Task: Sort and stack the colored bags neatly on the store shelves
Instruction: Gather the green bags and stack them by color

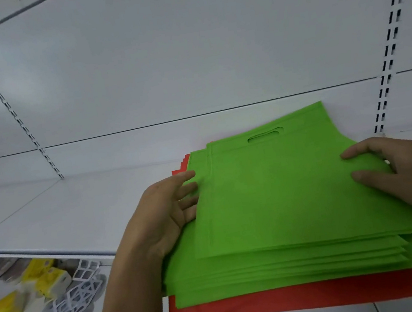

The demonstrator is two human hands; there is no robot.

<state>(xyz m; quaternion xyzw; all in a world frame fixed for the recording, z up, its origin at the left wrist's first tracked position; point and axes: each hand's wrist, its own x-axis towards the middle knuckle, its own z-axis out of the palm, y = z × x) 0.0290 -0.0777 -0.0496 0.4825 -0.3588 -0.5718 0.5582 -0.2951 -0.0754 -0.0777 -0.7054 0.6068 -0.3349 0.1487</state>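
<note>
A stack of flat green bags (273, 199) with a cut-out handle lies on the white shelf (61, 212), overhanging its front edge. Beneath it lie red bags (301, 298), showing at the front and at the back left corner. My left hand (165, 215) presses against the green stack's left edge, its fingers straight and partly tucked under the top bags. At the right edge my right hand (403, 174) rests on the top green bag, fingers spread flat on the fabric.
The white back panel (186, 65) rises behind the shelf, with slotted uprights at left (4, 103) and right (390, 40). On a lower shelf at the bottom left sit yellow packages (46, 278) and clear packs with white frames (78, 295).
</note>
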